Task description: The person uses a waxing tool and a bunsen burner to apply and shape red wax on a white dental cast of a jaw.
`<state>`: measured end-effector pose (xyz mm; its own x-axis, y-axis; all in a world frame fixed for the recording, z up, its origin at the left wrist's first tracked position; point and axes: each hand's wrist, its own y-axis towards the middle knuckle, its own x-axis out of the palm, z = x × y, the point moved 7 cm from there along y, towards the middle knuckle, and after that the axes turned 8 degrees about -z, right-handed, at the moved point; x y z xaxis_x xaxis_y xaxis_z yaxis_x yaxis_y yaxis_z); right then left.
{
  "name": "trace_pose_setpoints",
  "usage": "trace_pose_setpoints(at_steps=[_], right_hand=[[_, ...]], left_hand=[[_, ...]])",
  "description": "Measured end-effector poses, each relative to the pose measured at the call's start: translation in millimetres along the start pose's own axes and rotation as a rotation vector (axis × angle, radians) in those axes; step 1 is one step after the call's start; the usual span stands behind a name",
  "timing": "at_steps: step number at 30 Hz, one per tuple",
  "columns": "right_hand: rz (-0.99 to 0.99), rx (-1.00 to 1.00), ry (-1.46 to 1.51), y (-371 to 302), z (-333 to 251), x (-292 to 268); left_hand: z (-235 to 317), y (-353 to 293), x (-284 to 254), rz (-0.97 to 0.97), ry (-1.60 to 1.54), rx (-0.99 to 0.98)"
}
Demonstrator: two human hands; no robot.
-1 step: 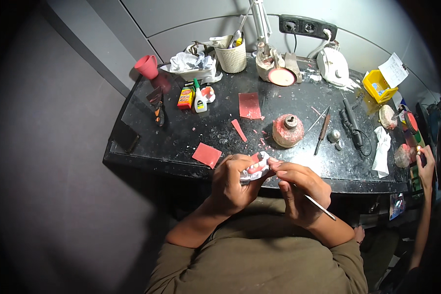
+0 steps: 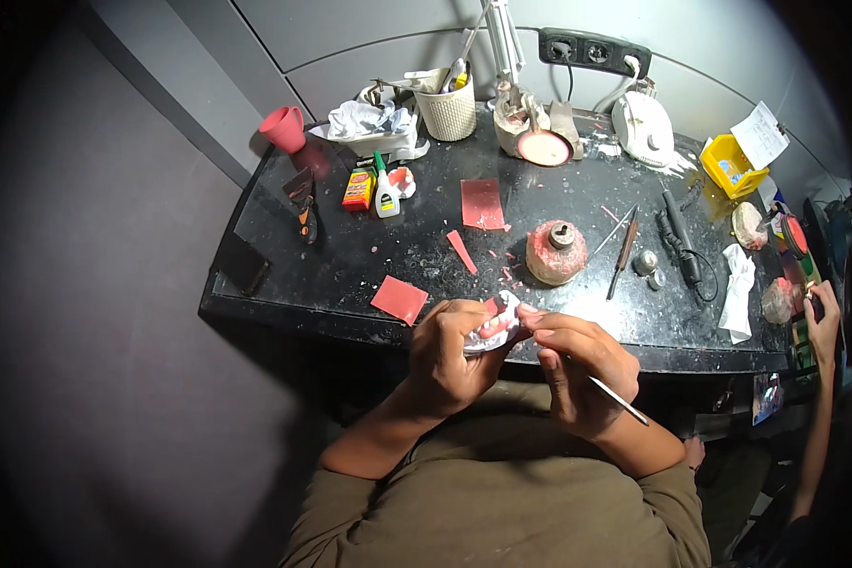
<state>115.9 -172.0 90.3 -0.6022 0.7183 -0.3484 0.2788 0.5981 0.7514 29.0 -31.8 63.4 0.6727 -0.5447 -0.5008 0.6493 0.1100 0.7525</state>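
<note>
Over the desk's front edge, my left hand is closed around a white plaster dental model with pink wax and teeth on it. My right hand is closed on a slim metal wax carving tool, its shaft sticking out below the palm toward me. Its working tip is hidden by the fingers. The right fingertips touch the model's right side. Close to my left hand lies a pink wax sheet. A wax-coated spirit burner stands just beyond my hands.
Another wax sheet, a wax strip and crumbs lie mid-desk. Rightward are a brown-handled knife, a corded handpiece and a white cloth. A magnifier lamp stands behind. Another person's hand is at far right.
The dental model has tilted slightly in my left hand. At far right, the small flame by the other person's hand looks dimmer. My right hand looks the same.
</note>
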Motion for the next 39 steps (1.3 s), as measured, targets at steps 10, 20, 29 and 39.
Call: trace_pose_setpoints(at_steps=[10, 20, 29, 39], right_hand=[[-0.025, -0.046, -0.004, 1.2, 0.3, 1.3], [-0.022, -0.034, 0.049, 2.8, -1.6, 3.2], [-0.008, -0.028, 0.043, 2.3, -0.8, 4.1], [-0.011, -0.028, 0.026, 1.2, 0.3, 5.0]], left_hand=[[6.9, -3.6, -2.3, 0.039, 0.062, 0.049], [7.5, -6.2, -2.9, 0.045, 0.085, 0.052], [6.9, -6.0, -1.3, 0.032, 0.051, 0.030], [6.3, -6.9, -2.6, 0.085, -0.018, -0.016]])
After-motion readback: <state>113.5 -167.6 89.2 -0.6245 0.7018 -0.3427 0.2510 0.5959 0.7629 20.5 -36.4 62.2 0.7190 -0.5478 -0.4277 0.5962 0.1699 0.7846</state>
